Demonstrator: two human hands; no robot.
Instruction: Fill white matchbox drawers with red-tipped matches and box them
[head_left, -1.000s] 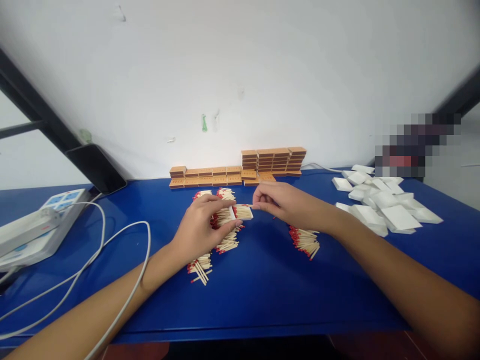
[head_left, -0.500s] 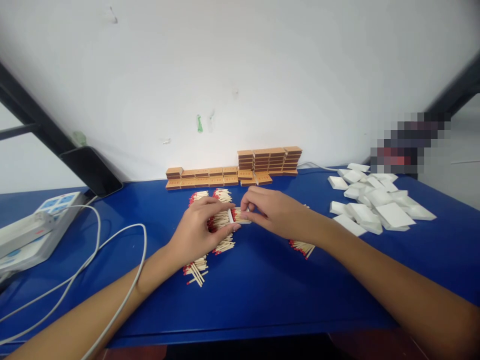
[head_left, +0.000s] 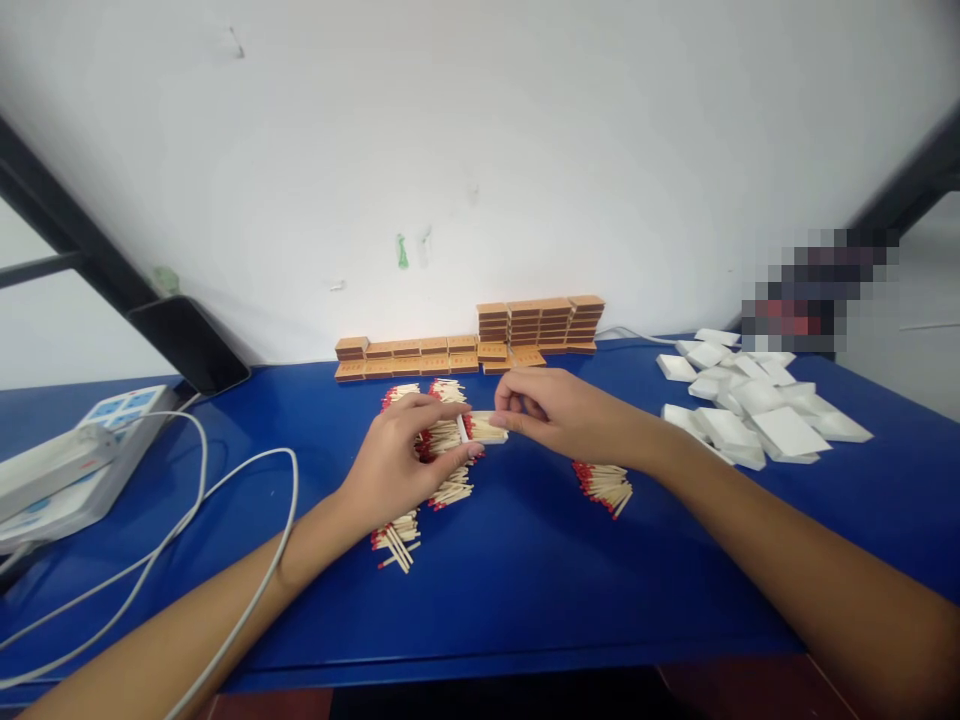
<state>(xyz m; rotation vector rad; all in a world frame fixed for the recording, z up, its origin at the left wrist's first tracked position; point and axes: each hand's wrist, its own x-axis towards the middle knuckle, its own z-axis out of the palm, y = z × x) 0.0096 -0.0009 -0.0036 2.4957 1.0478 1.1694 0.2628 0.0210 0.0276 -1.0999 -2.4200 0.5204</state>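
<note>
A small white tray [head_left: 463, 429] filled with red-tipped matches [head_left: 486, 428] is held by my left hand [head_left: 403, 447], thumb and forefinger at its left end. At the tray's right end, my right hand [head_left: 541, 405] has its fingers curled together, thumb tip against the matches; whether it pinches any is too small to tell. Loose matches [head_left: 450, 488] lie in piles beneath and beside my left hand. Another small pile of matches [head_left: 604, 485] rests to the right, below my right wrist.
Orange-brown matchboxes [head_left: 540, 325] stand stacked along the wall. White trays [head_left: 750, 400] are heaped at the right of the blue table [head_left: 510, 590]. A power strip [head_left: 67, 480] and white cables [head_left: 289, 500] lie on the left, near a black phone-like object [head_left: 189, 342].
My right hand has shifted slightly right and up, showing more of the matches in the tray. The right pile of matches is more visible. My left hand keeps its hold.
</note>
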